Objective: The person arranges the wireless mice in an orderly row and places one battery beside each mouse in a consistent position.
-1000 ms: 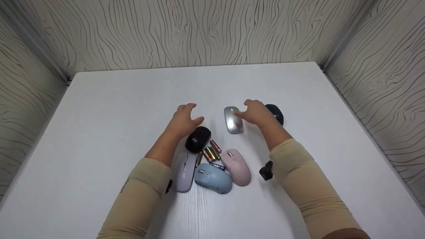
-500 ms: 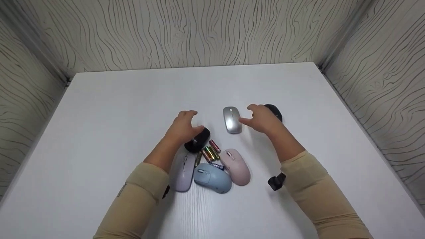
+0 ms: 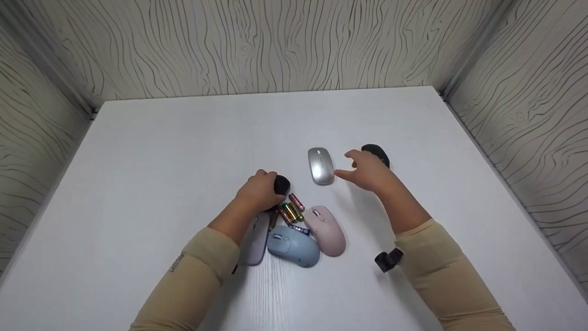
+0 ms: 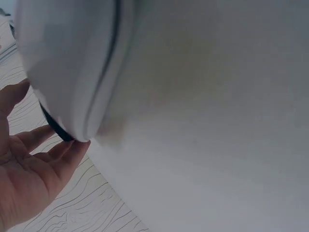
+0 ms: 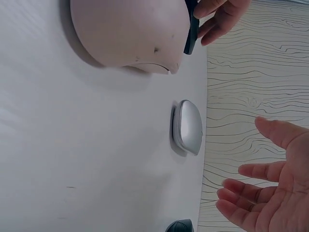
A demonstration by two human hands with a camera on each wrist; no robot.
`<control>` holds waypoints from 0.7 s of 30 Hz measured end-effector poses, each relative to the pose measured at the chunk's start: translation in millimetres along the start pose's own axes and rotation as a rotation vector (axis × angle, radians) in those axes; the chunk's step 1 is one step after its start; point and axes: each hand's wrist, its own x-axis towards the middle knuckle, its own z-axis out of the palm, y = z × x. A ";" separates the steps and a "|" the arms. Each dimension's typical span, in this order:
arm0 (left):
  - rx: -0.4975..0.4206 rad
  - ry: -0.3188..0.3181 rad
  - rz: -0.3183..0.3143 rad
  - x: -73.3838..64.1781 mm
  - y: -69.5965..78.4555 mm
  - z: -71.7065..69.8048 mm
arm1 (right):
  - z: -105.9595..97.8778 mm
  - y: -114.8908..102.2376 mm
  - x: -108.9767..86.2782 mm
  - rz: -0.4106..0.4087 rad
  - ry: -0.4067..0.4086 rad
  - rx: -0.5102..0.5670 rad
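Observation:
My left hand [image 3: 258,191] grips a black computer mouse [image 3: 282,185], fingers over its far side and thumb on the near side. The left wrist view shows that hand [image 4: 31,169] behind a large lilac mouse [image 4: 67,58], with a dark sliver of the black mouse [image 4: 57,128] showing. My right hand [image 3: 367,171] holds nothing, thumb and fingers spread, its thumb tip close to a silver mouse [image 3: 320,166]. Beyond this hand lies a second black mouse [image 3: 376,152], partly hidden. The right wrist view shows the right hand [image 5: 270,183] with loosely spread fingers.
Several small batteries [image 3: 291,211] lie grouped by the left hand. Around them on the white table [image 3: 183,133] are a blue mouse [image 3: 294,246], a pink mouse [image 3: 326,231] and the lilac mouse. Wood-patterned panels [image 3: 275,46] stand behind and at both sides.
My left hand has come down and nearer, and its fingers have closed round the black mouse. My right hand has drawn back to the right, off the silver mouse.

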 end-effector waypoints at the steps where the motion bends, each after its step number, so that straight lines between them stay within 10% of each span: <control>1: 0.011 -0.001 0.000 -0.6 0.7 0.8 | 0.2 0.2 -0.9 -0.001 -0.001 0.001; 21: 0.105 0.003 -0.027 -1.6 5.3 -0.6 | 4.4 4.2 -7.1 0.008 -0.033 0.002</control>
